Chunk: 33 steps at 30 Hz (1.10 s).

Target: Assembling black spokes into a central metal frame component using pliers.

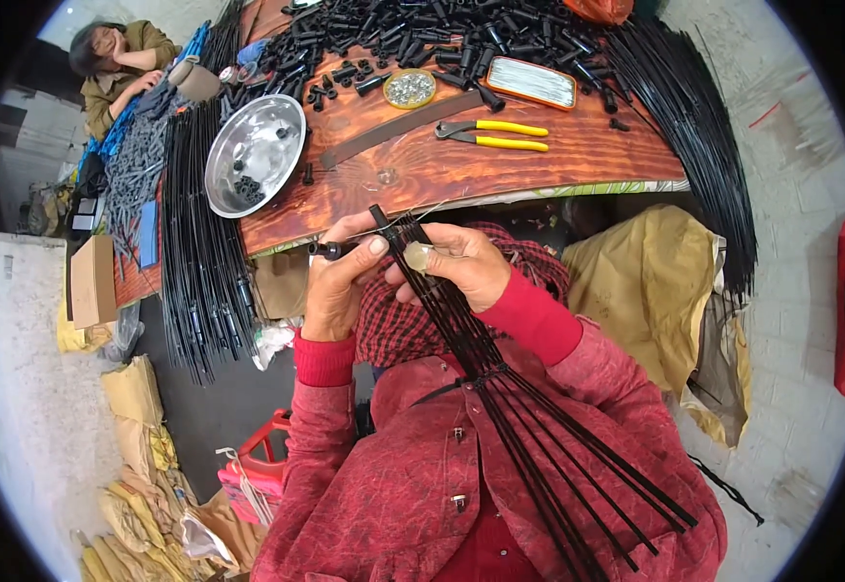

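In front of my chest is a folded umbrella frame, a bundle of thin black ribs. A black tie gathers it partway down, and below that the ribs fan out over my jacket. My left hand is closed at the frame's upper end, with a short black plastic piece sticking out beside the thumb. My right hand pinches the ribs from the other side; a pale pad covers its thumb tip. A thin wire crosses the rib ends between both hands. The fingertips behind the bundle are partly hidden.
On the wooden table are yellow-handled pincers, a metal bowl, a dish of small metal bits, a tray of wires and piled black parts. Rib bundles overhang the edges. A person sits far left.
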Available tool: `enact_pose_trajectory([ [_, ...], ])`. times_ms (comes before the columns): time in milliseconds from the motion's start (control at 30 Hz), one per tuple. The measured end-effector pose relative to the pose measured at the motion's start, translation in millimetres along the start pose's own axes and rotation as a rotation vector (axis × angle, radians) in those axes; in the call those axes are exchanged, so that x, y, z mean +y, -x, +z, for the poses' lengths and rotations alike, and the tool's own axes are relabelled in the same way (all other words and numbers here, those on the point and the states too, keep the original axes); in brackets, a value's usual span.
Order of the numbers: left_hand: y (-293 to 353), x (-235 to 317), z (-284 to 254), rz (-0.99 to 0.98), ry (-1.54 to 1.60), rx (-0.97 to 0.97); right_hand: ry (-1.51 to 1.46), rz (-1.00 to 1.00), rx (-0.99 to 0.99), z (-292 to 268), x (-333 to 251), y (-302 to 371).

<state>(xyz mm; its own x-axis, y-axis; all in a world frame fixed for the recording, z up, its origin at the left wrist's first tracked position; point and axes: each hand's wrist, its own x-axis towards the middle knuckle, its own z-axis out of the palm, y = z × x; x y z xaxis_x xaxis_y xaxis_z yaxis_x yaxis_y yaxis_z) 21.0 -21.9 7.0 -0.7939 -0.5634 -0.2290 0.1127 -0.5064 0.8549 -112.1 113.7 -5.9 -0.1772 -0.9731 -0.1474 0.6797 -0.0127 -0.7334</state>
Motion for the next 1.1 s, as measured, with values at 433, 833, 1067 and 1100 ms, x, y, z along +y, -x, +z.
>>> enact_pose_trajectory([
  [433,3,-2,-2,0.179,-0.201,0.153,0.006,-0.001,0.081,1,-1,2],
  [833,6,15,10,0.687,-0.998,0.173,0.043,-0.02,0.066,7,-2,3],
  [1067,13,29,23,0.65,-1.132,0.16,0.064,-0.027,0.053,8,-4,5],
  [1100,10,29,21,0.648,-1.092,0.135,0.064,-0.028,0.053,7,-4,6],
])
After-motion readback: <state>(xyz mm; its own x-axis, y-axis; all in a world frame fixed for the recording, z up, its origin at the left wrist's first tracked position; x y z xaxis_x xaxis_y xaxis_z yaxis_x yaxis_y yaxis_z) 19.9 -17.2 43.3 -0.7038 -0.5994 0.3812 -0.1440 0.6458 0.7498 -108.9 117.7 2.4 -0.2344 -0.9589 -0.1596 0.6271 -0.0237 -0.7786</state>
